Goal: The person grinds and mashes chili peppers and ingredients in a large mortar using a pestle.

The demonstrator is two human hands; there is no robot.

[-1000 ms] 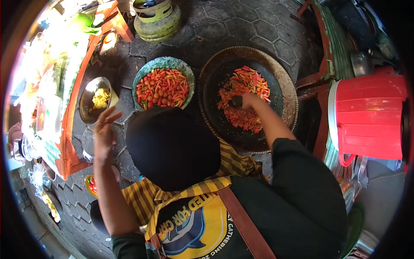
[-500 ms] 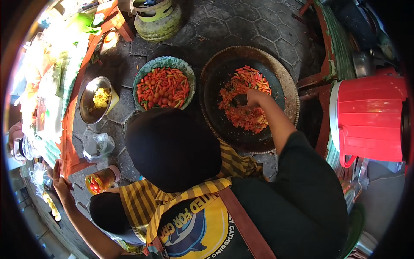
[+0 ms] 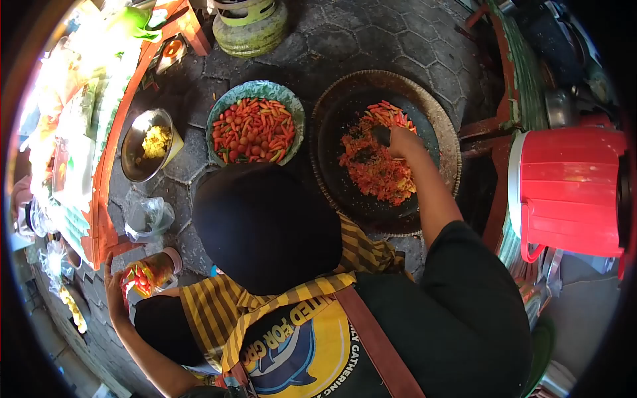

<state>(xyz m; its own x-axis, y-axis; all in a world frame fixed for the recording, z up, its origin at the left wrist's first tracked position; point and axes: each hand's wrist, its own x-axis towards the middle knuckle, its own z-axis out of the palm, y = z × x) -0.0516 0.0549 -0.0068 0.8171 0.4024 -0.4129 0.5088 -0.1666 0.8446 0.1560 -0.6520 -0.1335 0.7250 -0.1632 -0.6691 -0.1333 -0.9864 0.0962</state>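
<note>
My right hand (image 3: 406, 143) is closed around a dark pestle (image 3: 381, 135), whose head is over crushed red chilies (image 3: 378, 174). The mash lies in a wide dark mortar (image 3: 345, 189) set on a round woven tray (image 3: 443, 119). Whole chilies (image 3: 390, 113) sit at the mash's far side. At the lower left, my left hand (image 3: 117, 289) has its fingers spread, beside the end of a clear jar (image 3: 156, 265) lying on its side. Red and yellow chilies show at that end. I cannot tell whether the fingers touch the jar.
A green-patterned bowl (image 3: 296, 109) holds chilies and small tomatoes. Left of it stands a metal bowl (image 3: 135, 162) with yellow paste, near a clear plastic bag (image 3: 149, 219). Beyond are a gas cylinder (image 3: 249, 33), a wooden bench (image 3: 109, 166) and a large red container (image 3: 570, 186).
My left hand has moved up and right to the jar's end. My right hand has shifted slightly with the pestle, which now shows more. The whole view has shifted a little.
</note>
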